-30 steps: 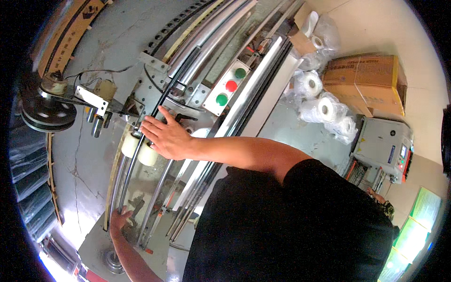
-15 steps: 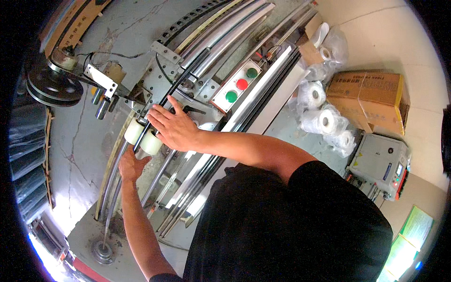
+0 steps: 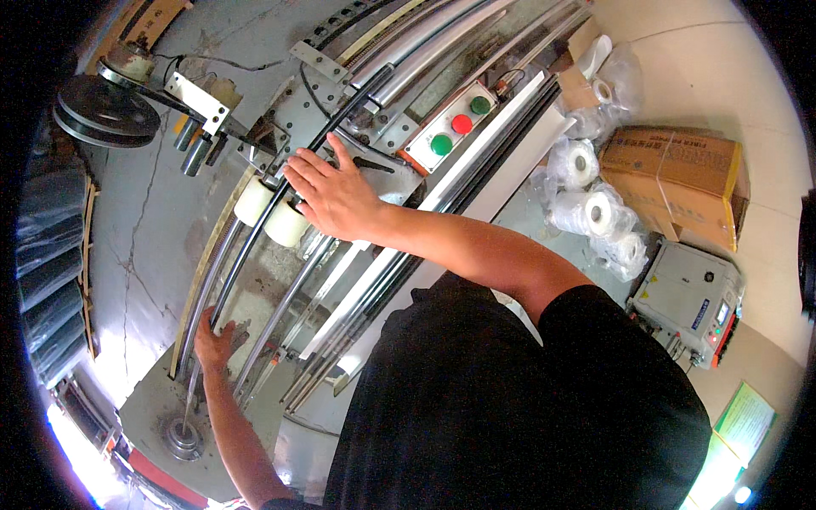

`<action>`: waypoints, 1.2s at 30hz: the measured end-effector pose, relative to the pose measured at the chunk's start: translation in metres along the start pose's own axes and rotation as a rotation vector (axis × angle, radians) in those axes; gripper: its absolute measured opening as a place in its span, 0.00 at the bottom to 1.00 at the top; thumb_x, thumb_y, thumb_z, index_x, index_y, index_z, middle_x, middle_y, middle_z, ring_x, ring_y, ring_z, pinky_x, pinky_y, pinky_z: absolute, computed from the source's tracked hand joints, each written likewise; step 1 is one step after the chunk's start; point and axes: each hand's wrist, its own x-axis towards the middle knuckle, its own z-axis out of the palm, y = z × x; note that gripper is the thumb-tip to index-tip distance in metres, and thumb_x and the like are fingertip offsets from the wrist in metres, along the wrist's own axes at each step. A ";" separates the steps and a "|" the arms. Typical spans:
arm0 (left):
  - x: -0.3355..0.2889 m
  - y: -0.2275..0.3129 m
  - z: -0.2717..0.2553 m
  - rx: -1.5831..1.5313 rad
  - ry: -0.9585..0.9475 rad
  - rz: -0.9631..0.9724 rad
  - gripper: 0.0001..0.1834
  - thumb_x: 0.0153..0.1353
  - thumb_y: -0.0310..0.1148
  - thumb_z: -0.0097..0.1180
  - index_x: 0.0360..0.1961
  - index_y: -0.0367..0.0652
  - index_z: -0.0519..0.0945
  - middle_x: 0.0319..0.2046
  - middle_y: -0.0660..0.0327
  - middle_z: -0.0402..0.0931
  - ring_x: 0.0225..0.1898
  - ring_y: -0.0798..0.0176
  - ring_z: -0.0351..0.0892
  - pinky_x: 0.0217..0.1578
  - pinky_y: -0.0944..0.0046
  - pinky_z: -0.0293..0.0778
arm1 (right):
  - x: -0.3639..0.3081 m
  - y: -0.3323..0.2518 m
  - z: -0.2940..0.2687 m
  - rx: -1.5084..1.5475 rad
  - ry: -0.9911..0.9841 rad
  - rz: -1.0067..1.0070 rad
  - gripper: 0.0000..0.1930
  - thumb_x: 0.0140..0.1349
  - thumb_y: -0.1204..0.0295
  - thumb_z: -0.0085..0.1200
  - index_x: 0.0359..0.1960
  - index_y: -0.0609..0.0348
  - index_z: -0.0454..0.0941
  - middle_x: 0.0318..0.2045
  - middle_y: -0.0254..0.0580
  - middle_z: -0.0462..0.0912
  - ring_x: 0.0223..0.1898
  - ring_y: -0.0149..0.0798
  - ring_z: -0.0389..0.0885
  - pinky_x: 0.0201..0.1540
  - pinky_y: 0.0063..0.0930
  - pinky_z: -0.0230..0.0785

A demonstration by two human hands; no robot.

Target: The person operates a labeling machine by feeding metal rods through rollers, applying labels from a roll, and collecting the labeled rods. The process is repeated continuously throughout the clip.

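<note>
A long, thin black rod (image 3: 252, 235) runs diagonally along the machine, passing over two cream rollers (image 3: 286, 223). My left hand (image 3: 214, 344) is at its lower visible end, thumb and fingers closed around it. Further up, my right hand (image 3: 338, 194) lies palm down with fingers stretched out and thumb apart. Its fingertips rest at the rod just above the rollers. The rod's upper end lies beside a silver roller (image 3: 408, 78).
A control panel (image 3: 455, 123) with green and red buttons sits right of my right hand. At left is a black pulley (image 3: 106, 110) on a bracket. Plastic-wrapped rolls (image 3: 582, 212), a cardboard box (image 3: 671, 183) and a grey machine (image 3: 690, 289) stand at right.
My left hand has moved down along the rod, away from the rollers, and more rod shows between my hands. The right hand stays near the rollers. The whole view has shifted slightly.
</note>
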 end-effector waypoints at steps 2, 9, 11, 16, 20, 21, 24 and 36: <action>-0.013 -0.028 -0.017 0.086 -0.048 -0.123 0.31 0.54 0.40 0.73 0.59 0.45 0.77 0.48 0.54 0.84 0.49 0.51 0.84 0.52 0.52 0.76 | -0.001 0.001 0.001 0.010 -0.009 0.019 0.31 0.70 0.54 0.50 0.68 0.60 0.70 0.68 0.44 0.71 0.74 0.43 0.61 0.76 0.69 0.32; -0.041 -0.180 -0.032 -0.310 -0.149 -0.364 0.34 0.51 0.46 0.76 0.54 0.38 0.79 0.43 0.53 0.84 0.45 0.53 0.84 0.49 0.53 0.76 | 0.004 0.000 0.010 -0.001 -0.052 0.015 0.30 0.73 0.53 0.45 0.71 0.58 0.68 0.72 0.42 0.68 0.76 0.42 0.59 0.77 0.68 0.28; -0.016 -0.129 -0.030 -0.059 -0.231 -0.267 0.36 0.49 0.48 0.78 0.53 0.36 0.80 0.42 0.51 0.84 0.44 0.53 0.84 0.49 0.53 0.77 | 0.003 0.004 0.008 -0.026 -0.065 0.039 0.31 0.73 0.53 0.44 0.71 0.58 0.67 0.72 0.44 0.67 0.76 0.42 0.59 0.77 0.68 0.29; 0.024 -0.006 -0.023 0.199 -0.307 -0.182 0.41 0.48 0.55 0.77 0.59 0.42 0.80 0.52 0.47 0.83 0.56 0.48 0.82 0.56 0.53 0.76 | 0.003 0.002 0.007 -0.022 -0.024 0.026 0.31 0.72 0.53 0.45 0.70 0.59 0.69 0.72 0.44 0.68 0.76 0.43 0.58 0.76 0.70 0.32; 0.051 0.056 -0.001 0.218 -0.280 -0.133 0.43 0.48 0.58 0.75 0.63 0.47 0.79 0.55 0.49 0.82 0.57 0.47 0.81 0.58 0.51 0.75 | 0.004 0.002 0.006 0.020 0.075 -0.009 0.30 0.68 0.54 0.52 0.66 0.60 0.72 0.67 0.44 0.72 0.73 0.44 0.63 0.74 0.71 0.36; 0.054 0.063 0.003 0.216 -0.226 -0.091 0.43 0.49 0.58 0.74 0.63 0.48 0.79 0.55 0.49 0.82 0.58 0.47 0.81 0.59 0.51 0.74 | 0.005 0.002 0.005 0.035 0.102 -0.013 0.30 0.67 0.55 0.54 0.65 0.61 0.73 0.65 0.44 0.73 0.71 0.45 0.65 0.74 0.70 0.38; 0.067 0.130 0.010 0.258 -0.219 -0.070 0.41 0.51 0.57 0.73 0.63 0.50 0.79 0.56 0.52 0.82 0.58 0.48 0.81 0.59 0.50 0.75 | 0.004 0.002 0.007 0.004 0.098 -0.026 0.29 0.67 0.55 0.55 0.65 0.61 0.73 0.65 0.44 0.73 0.71 0.45 0.65 0.74 0.70 0.38; 0.057 0.188 0.039 0.310 0.028 0.068 0.31 0.57 0.44 0.71 0.57 0.46 0.70 0.51 0.51 0.82 0.52 0.43 0.83 0.51 0.45 0.79 | 0.004 0.004 0.002 -0.080 0.084 -0.058 0.28 0.67 0.57 0.55 0.65 0.59 0.72 0.65 0.45 0.74 0.69 0.46 0.68 0.73 0.68 0.42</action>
